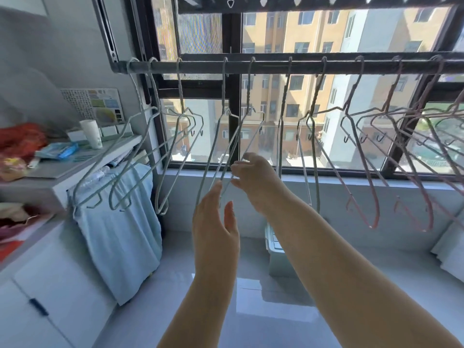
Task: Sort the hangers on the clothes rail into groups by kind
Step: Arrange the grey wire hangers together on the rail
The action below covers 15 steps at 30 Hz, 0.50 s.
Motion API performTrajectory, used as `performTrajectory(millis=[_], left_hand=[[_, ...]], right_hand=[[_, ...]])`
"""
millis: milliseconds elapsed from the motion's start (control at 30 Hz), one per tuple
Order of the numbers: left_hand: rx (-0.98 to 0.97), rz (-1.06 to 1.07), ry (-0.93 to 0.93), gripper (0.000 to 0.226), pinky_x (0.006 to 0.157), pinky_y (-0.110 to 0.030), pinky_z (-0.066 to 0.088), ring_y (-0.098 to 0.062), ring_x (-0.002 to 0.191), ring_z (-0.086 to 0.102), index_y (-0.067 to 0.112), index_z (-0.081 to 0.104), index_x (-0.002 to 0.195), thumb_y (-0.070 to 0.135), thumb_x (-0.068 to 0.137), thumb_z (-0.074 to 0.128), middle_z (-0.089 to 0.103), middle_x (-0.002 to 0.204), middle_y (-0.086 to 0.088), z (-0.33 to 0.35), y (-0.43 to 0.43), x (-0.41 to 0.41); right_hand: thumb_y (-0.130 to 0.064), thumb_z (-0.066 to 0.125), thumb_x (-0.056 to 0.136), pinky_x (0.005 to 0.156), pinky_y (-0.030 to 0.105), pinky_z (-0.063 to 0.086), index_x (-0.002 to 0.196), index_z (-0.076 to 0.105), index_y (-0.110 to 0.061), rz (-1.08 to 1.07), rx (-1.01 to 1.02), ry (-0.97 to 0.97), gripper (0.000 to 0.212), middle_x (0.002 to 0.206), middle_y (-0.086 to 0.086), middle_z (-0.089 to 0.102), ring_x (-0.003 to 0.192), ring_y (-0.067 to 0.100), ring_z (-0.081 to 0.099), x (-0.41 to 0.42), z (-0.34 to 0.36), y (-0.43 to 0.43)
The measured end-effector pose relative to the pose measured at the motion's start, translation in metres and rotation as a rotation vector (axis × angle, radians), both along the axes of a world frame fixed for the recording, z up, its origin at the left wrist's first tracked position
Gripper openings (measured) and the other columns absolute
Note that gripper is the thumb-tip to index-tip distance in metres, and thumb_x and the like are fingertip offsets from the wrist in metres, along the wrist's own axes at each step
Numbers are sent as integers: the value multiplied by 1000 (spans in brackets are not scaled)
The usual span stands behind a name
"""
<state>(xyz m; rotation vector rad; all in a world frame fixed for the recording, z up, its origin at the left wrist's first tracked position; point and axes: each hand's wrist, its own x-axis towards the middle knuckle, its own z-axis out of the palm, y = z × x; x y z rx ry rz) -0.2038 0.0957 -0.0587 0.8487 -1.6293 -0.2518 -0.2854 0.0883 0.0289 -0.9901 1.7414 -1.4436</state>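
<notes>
Along the clothes rail that runs from nine to three o'clock across the window, the sorting looks well advanced. The pale green hangers hang together toward nine o'clock and the pink hangers toward three. Between the two lots, just right of centre, are two grey hangers, though against the light I cannot be sure of their colour or kind. What seems left is to settle those two and to close up the gaps, since the hooks sit well apart along the rail. The hanger in hand is the rightmost of the pale green lot. It hangs by its hook at twelve o'clock of the hands, and its lower end swings down to the middle of the view. The right hand has its fingers narrowed in a pinch on the wire near that lower corner. The left hand is at six o'clock of the pinch with fingers straight and loosely spread, holding nothing, its fingertips just beside the same wire and perhaps touching it
</notes>
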Motion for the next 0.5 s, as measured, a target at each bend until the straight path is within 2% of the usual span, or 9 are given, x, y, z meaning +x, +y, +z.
performTrajectory(millis=[67, 133, 167, 200, 267, 333, 400, 500], left_hand=[[23, 1, -25, 34, 74, -46, 55, -31, 87, 64, 3, 55, 118, 10, 85, 58, 66, 103, -14, -1, -3, 3], [51, -19, -42, 36, 72, -46, 55, -30, 85, 63, 3, 54, 119, 5, 84, 59, 65, 100, -15, 0, -5, 6], [71, -26, -48, 36, 70, -43, 56, -28, 81, 63, 4, 54, 119, 6, 84, 58, 65, 96, -16, 1, -6, 8], [95, -36, -46, 35, 69, -37, 55, -26, 77, 63, 6, 55, 120, 7, 84, 58, 66, 93, -15, 2, -5, 10], [123, -68, -30, 34, 70, -15, 47, -19, 72, 59, 10, 56, 120, 8, 86, 56, 66, 92, -9, 4, -6, 12], [98, -94, -18, 32, 69, -1, 37, -8, 68, 52, 12, 58, 118, 11, 86, 56, 62, 88, 5, 6, -6, 13], [102, -140, -22, 31, 67, 1, 36, -2, 62, 50, 17, 61, 117, 15, 86, 55, 53, 79, 22, 7, -6, 10], [99, -193, -54, 29, 63, 1, 36, 7, 62, 47, 17, 63, 114, 10, 86, 58, 46, 73, 28, 8, -3, 5]], right_hand=[[-7, 41, 95, 104, 52, 38, 137, 33, -11, 37, -3, -159, 43, 117, 14, 57, 121, 31, 50, 0, -3, -6], [-8, 39, 97, 107, 46, 37, 135, 32, -15, 74, -40, -300, 39, 105, 3, 58, 118, 25, 52, 3, -2, -9], [-8, 40, 97, 106, 43, 38, 136, 28, -16, 74, -70, -330, 42, 103, 5, 59, 112, 23, 55, 4, -3, -11], [-7, 42, 96, 103, 41, 42, 136, 35, -10, 56, -98, -313, 41, 99, 8, 59, 101, 21, 59, 5, -5, -13], [-7, 44, 94, 90, 35, 49, 138, 35, -10, -9, -137, -258, 45, 87, 5, 56, 74, 13, 56, 6, -12, -20], [-6, 41, 95, 72, 29, 48, 136, 39, -11, -61, -174, -264, 41, 78, 1, 51, 61, 10, 48, 7, -15, -22], [-3, 36, 95, 56, 24, 40, 131, 43, -11, -103, -213, -304, 37, 68, 0, 45, 53, 10, 42, 6, -17, -21], [5, 28, 93, 45, 20, 30, 112, 51, -4, -139, -271, -440, 31, 60, -1, 31, 50, 9, 31, 5, -15, -18]])
